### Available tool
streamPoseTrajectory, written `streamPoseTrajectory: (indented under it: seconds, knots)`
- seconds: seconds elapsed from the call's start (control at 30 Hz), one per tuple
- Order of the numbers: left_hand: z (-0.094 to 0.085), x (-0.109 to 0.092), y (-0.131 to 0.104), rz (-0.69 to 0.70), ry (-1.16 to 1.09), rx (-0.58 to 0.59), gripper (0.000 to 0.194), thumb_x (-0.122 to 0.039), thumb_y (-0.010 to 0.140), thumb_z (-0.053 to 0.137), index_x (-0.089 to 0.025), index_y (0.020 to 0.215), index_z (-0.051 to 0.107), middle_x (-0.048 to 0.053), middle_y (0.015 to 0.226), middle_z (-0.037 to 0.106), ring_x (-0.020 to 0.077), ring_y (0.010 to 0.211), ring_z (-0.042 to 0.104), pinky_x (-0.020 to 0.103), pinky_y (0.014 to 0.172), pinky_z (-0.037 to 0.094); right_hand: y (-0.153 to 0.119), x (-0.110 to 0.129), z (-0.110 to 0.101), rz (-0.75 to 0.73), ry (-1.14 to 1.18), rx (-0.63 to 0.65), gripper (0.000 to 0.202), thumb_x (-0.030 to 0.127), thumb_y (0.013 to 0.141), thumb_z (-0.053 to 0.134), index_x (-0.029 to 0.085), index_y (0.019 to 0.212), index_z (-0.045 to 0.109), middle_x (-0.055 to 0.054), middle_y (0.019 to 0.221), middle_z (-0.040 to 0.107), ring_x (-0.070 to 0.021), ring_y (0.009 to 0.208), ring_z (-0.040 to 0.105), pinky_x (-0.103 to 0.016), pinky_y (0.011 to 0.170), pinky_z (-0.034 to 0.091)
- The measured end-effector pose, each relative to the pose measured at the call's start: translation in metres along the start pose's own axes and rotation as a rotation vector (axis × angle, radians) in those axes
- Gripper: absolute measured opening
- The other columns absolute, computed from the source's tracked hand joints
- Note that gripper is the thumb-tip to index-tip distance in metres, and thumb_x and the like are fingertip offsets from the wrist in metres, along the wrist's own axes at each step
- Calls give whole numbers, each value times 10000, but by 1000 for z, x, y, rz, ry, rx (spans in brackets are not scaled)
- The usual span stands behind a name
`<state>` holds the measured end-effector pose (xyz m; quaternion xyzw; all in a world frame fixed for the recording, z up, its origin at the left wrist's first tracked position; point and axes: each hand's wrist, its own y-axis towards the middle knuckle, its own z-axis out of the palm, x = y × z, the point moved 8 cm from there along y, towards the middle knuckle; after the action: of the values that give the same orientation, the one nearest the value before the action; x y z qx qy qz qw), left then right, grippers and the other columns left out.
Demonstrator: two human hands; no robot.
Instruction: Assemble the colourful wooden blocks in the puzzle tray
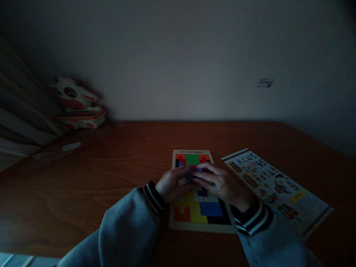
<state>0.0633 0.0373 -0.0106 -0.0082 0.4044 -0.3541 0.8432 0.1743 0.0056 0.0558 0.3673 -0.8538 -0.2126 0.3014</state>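
A wooden block puzzle board (204, 227) lies on the table in front of me, with red, green, yellow, blue, black and pale pieces in it. Over its middle my two hands meet, fingertips curled together. Between them are small puzzle pieces (197, 170), purple-blue with a bit of red showing. My left hand (171, 184) closes on them from the left, its thumb partly hidden. My right hand (221, 182) grips from the right with bent fingers. The hands cover part of the board's centre, and the dim light hides how many pieces they hold.
To the right of the board, a printed sheet (272, 185) with coloured block figures lies at a slant. A cow-shaped toy keyboard (80, 104) stands at the back left by a curtain (22, 115). The brown table (116, 167) meets a wall (178, 66) bearing a small label (265, 83).
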Motion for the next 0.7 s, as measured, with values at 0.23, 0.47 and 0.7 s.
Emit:
streamPoseTrajectory:
  seconds: [0.23,0.47,0.7]
  knots:
    - [-5,9,3,-92,-191,-107,298,-256,1011,436,-50,954,643,139,955,657,159,788,649,323,810,592,1,-3,12,93,121,6,218,265,987,512,247,1140,666,-61,1162,681,-170,1076,649,-350,947,552]
    - [-1,6,-1,-94,-208,-129,272,-257,1006,456,-52,1012,634,139,968,676,181,842,685,305,797,604,-1,-14,6,329,307,-99,214,365,986,500,247,1053,666,-68,1207,674,-188,1118,639,-373,980,529]
    - [-11,-10,2,1,-235,-239,170,-156,972,481,-38,977,603,190,1032,687,226,935,702,308,801,610,-26,-50,-12,620,511,-292,311,457,887,631,208,1073,618,-52,940,726,-164,760,702,-304,724,595]
